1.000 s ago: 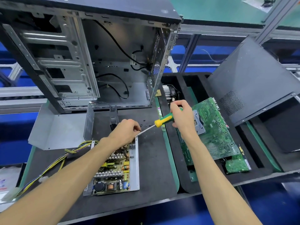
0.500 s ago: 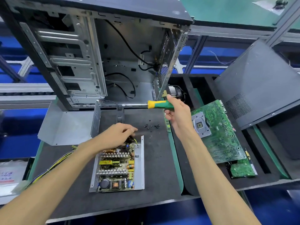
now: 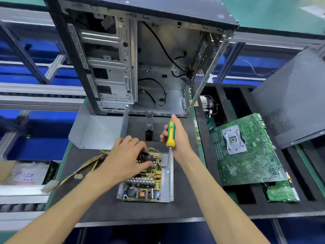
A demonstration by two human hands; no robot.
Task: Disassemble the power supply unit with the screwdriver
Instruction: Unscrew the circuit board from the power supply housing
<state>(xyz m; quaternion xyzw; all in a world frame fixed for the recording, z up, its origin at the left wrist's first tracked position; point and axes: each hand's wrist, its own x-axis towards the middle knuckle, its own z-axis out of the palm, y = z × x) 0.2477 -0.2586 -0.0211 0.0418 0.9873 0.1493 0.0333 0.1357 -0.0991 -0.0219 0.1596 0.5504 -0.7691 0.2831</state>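
Note:
The opened power supply unit (image 3: 149, 184) lies on the dark mat, its yellow circuit board bare in a grey metal tray. My left hand (image 3: 128, 155) rests on the board's far end, fingers curled around a black part there. My right hand (image 3: 177, 136) grips the green and yellow screwdriver (image 3: 170, 134) upright, its shaft pointing down onto the tray's right flange. The unit's bundle of coloured wires (image 3: 84, 166) trails off to the left. The bent grey cover (image 3: 98, 131) lies behind the unit.
An empty computer case (image 3: 140, 59) stands open at the back. A green motherboard (image 3: 246, 152) and a smaller board (image 3: 281, 192) lie in the black foam tray on the right, with the case's side panel (image 3: 295, 99) leaning beyond them.
My right hand has swung the screwdriver from lying level in the air to pointing down onto the unit's right flange. My left hand has stayed on the board's far end.

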